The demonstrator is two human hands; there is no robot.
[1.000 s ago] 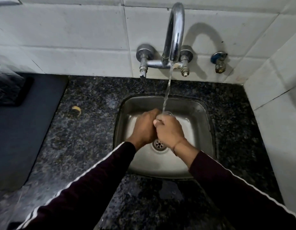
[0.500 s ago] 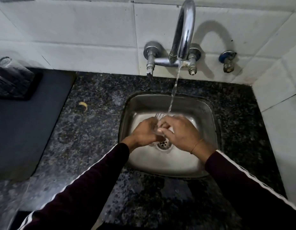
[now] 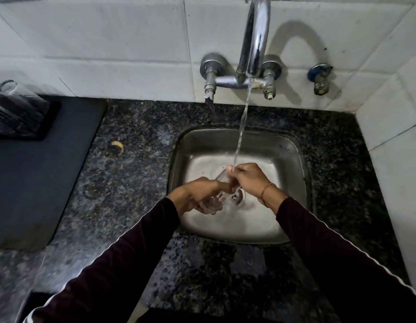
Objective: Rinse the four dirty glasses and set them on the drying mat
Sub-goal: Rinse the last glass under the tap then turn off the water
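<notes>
A clear glass (image 3: 220, 193) lies tilted over the steel sink (image 3: 293, 159), its base toward me and its mouth toward the tap. My left hand (image 3: 197, 194) grips its lower part from the left. My right hand (image 3: 249, 178) is closed on its rim end, under the running stream of water (image 3: 242, 127) from the chrome tap (image 3: 254, 43). The dark drying mat (image 3: 39, 171) lies on the counter to the left. At its far left corner several clear glasses (image 3: 9, 101) stand upside down.
Black speckled granite counter (image 3: 132, 183) surrounds the sink. A small yellow scrap (image 3: 117, 145) lies on it between mat and sink. White tiled walls rise behind and at the right. A second valve (image 3: 320, 78) sticks out right of the tap.
The view has shifted left and down. My hands have turned the glass from upright under the stream to tilted, with my left hand now lower and nearer to me.
</notes>
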